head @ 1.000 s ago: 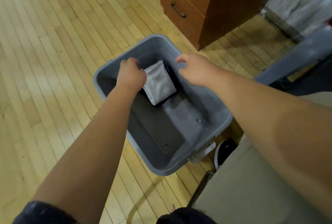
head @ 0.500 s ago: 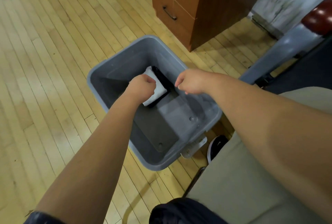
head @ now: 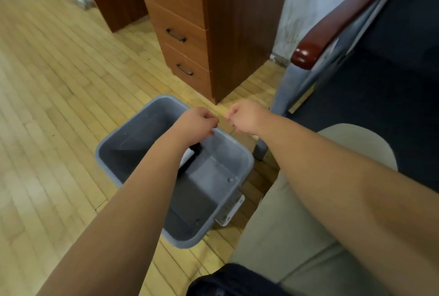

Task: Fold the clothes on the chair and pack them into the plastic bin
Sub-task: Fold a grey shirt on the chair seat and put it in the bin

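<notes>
The grey plastic bin (head: 123,146) stands on the wooden floor below me. Inside it lie a folded white cloth (head: 187,158) and a black garment (head: 196,150), both mostly hidden behind my left forearm. My left hand (head: 197,124) hovers over the bin's far rim with loosely curled fingers, holding nothing. A short gap to its right, my right hand (head: 247,117) hangs just past the rim, also loosely curled and holding nothing. The chair (head: 392,77), with a dark seat and a red-brown armrest (head: 306,54), stands at the right; no clothes show on it.
A brown wooden drawer cabinet (head: 185,34) stands just behind the bin. A beige fabric surface (head: 297,224) fills the lower right, and dark fabric (head: 237,279) lies at the bottom edge. Wooden floor (head: 59,105) stretches to the left.
My left hand has let go of the white cloth, which now lies in the bin. Both hands have risen out of the bin, and my view has tilted up towards the cabinet and chair.
</notes>
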Action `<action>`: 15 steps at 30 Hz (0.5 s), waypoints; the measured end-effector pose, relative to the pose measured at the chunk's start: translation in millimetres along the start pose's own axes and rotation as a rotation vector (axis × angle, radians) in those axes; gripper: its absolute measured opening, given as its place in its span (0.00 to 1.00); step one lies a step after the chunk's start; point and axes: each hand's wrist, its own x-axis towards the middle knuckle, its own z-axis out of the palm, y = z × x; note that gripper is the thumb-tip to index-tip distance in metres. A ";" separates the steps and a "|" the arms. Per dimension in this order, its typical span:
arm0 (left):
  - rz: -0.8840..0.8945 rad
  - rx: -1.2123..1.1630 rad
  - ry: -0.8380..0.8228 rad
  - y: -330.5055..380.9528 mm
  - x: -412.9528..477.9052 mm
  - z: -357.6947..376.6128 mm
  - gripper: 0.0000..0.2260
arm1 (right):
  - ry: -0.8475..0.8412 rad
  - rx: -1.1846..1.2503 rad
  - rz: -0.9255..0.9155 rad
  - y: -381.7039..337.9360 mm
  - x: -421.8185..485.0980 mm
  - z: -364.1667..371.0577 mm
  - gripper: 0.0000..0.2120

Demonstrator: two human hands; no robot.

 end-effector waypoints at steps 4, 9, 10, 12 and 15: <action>0.114 0.050 -0.055 54.3 -9.4 21.3 0.07 | 0.195 0.054 -0.004 14.2 -30.9 -42.0 0.13; 0.263 0.108 -0.105 129.5 -28.1 53.8 0.08 | 0.400 0.053 0.006 52.3 -84.9 -108.2 0.13; 0.299 0.106 -0.118 146.8 -32.5 62.2 0.08 | 0.444 0.070 0.022 64.7 -100.3 -123.4 0.13; 0.359 0.092 -0.137 181.2 -40.5 80.7 0.09 | 0.519 0.098 0.059 92.3 -128.1 -149.2 0.12; 0.454 0.122 -0.193 244.8 -56.1 121.3 0.08 | 0.603 0.135 0.141 144.7 -177.7 -185.6 0.11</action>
